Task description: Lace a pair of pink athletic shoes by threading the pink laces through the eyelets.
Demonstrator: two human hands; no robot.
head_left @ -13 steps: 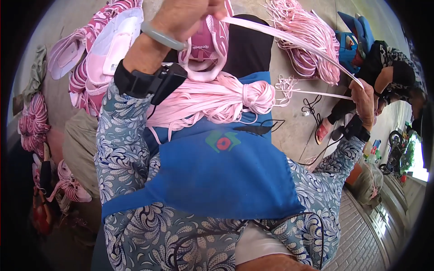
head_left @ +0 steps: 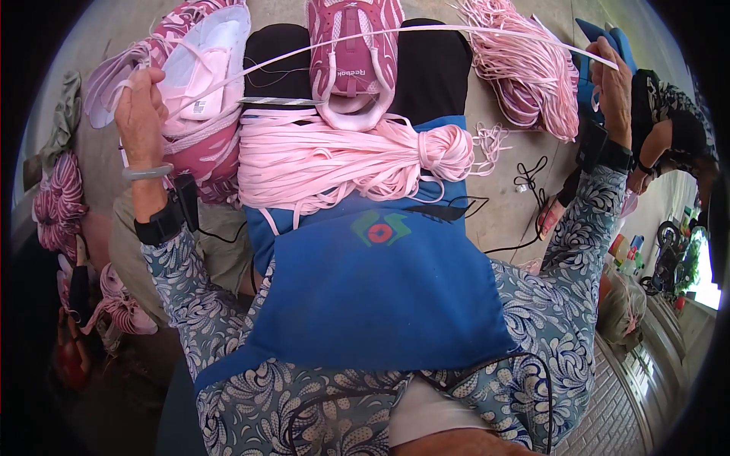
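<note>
Both hands hold one flat pale-pink shoelace (head_left: 395, 32), pulled taut in a shallow arc over the pink sneaker (head_left: 353, 61) on the lap. Left hand (head_left: 141, 106) is closed in a pinch on the lace's left end, left of the sneaker, just beside a second pink shoe (head_left: 198, 91) lying sole-up. Right hand (head_left: 612, 87) is closed on the other end, far right of the sneaker, past the loose pile of pink laces (head_left: 525, 68) on the concrete floor (head_left: 509, 205).

Just below the sneaker: a thick hank of pink laces (head_left: 334, 163), knotted at its right end, lying on the blue apron (head_left: 380, 304). More pink bundles (head_left: 57, 201) well left of the sneaker.

Handling, my read: the lace is light, limp, flat-woven and not fragile. It holds shape only under tension; with slack it droops and will snag on the hank. It's a bit slick, so pinch it flat between thumb and forefinger near the ends, as now. Grip the tip for threading, mid-span for control.
</note>
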